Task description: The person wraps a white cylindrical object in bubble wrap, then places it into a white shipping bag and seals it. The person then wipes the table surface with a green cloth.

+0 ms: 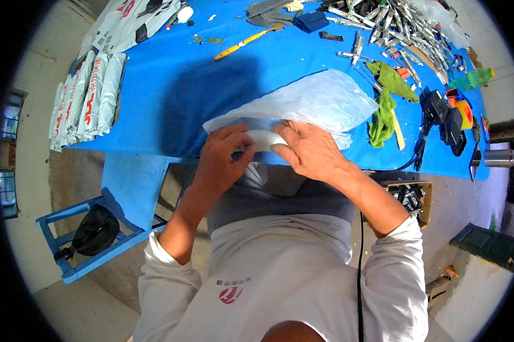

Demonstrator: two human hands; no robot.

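Note:
A translucent white plastic bag lies crumpled at the front edge of the blue-covered table. My left hand has its fingers curled at the near left end of the bag, thumb and forefinger pinched together. My right hand grips the bag's near edge from the other side. Between the two hands a smooth white piece bulges; whether it is part of the bag or a separate thing cannot be told. Below my left fingers hangs a thin white strip.
Rolled grey mailing bags lie at the left. A yellow-handled tool is beyond the plastic bag. At right are green cloths, power adapters and heaped metal parts. A blue stool stands below left.

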